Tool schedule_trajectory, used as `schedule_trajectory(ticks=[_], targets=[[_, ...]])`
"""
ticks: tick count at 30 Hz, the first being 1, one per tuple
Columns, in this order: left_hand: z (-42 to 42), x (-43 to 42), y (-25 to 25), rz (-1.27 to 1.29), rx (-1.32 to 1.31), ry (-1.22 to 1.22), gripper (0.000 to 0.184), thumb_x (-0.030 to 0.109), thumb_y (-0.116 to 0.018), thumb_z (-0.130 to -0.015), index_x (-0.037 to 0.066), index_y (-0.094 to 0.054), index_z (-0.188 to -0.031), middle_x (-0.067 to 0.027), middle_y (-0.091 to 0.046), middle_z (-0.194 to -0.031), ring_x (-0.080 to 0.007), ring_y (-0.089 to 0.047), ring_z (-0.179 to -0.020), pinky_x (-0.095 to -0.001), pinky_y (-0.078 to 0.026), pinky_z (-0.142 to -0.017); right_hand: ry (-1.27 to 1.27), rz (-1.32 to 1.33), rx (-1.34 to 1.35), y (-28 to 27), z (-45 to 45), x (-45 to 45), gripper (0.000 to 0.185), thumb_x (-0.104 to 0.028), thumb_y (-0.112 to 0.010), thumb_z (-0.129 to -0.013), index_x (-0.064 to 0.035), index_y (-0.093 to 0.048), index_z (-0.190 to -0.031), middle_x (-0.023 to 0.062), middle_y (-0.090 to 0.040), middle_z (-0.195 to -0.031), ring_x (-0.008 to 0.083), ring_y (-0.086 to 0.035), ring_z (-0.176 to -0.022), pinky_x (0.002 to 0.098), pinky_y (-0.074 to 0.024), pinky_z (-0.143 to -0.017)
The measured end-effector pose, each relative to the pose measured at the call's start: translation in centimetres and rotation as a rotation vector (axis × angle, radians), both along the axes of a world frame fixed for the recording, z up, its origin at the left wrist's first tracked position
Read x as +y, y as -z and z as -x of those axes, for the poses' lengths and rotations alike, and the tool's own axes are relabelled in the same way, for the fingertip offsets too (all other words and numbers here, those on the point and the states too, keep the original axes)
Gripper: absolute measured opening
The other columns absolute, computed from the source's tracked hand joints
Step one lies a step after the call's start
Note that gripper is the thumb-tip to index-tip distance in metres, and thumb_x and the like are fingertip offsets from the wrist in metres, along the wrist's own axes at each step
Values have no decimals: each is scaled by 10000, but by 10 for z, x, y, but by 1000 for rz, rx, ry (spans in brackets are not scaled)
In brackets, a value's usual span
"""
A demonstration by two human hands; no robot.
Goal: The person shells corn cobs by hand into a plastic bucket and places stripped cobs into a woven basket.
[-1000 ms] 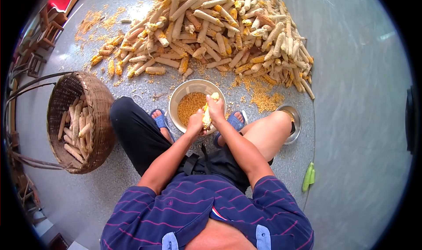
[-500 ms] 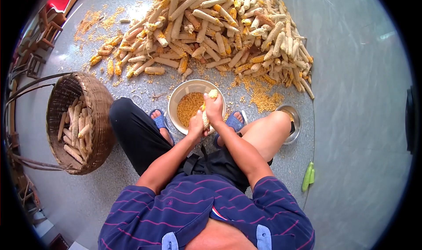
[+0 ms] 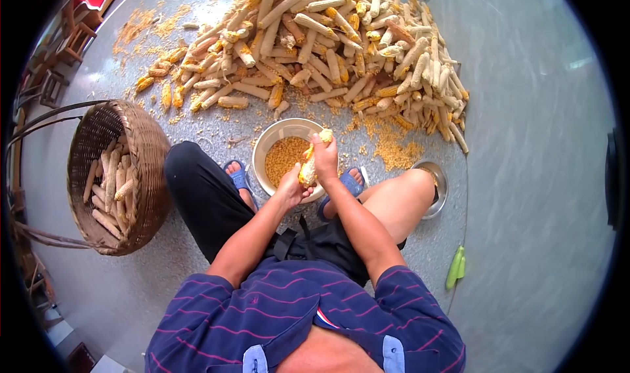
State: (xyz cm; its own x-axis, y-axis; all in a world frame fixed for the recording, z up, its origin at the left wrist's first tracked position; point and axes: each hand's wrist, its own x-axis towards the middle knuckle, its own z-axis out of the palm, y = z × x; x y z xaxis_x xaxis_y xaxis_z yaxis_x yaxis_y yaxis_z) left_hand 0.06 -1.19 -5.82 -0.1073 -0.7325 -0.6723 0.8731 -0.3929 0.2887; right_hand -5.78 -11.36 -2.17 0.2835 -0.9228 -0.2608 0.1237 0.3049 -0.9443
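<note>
A partly shelled corn cob, pale with some yellow kernels left on it, slants over the near right side of a white bucket. My left hand is closed around its lower end, thumb along the side. Higher up, my right hand wraps the cob, and a yellowish tip pokes out above the fist. Whether this is one cob or two pressed together is hidden by my fingers. Loose yellow kernels lie inside the bucket, which stands between my feet.
A large heap of corn cobs spreads across the floor ahead, with scattered kernels around it. On the left stands a wicker basket holding bare cobs. A metal bowl sits by my right knee, and a green object lies behind it.
Both hands have shifted slightly right with the cob. My left hand has loosened and turned somewhat, showing more of the cob's lower part. The view has also moved a little.
</note>
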Motion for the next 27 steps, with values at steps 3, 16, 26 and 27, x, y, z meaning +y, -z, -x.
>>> schedule_trajectory(ticks=[3,16,26,27], targets=[[0,1,-38,-30,-113,-125,416,446,-381,-952,54,-471,-1057,-117,-609,-818,-214,-603,-570,-255,-468,-448,-61,-99,-66,11,6,-7,242,-263,-543,-911,-66,-447,-1011,52,-553,-786,153,-580,-568,271,-474,-502],[13,4,-41,29,-1074,99,196,209,-500,-873,17,-526,-903,-62,-526,-535,-150,-522,-393,-300,-409,-356,-505,187,293,37,6,8,478,-320,-512,-916,-15,-388,-1263,185,-611,-867,276,-631,-714,378,-498,-649],[7,13,-32,126,-745,181,203,204,-507,-852,51,-508,-985,-58,-525,-593,-161,-489,-372,-295,-352,-326,-621,912,616,57,29,-1,257,-183,-448,-897,25,-525,-1028,262,-559,-1030,432,-567,-860,450,-466,-749],[5,12,-42,85,-435,111,188,207,-513,-848,71,-488,-975,-34,-497,-592,-135,-458,-357,-269,-311,-302,-617,912,614,40,27,1,257,-183,-448,-897,25,-525,-1028,262,-559,-1030,432,-567,-860,450,-466,-749]])
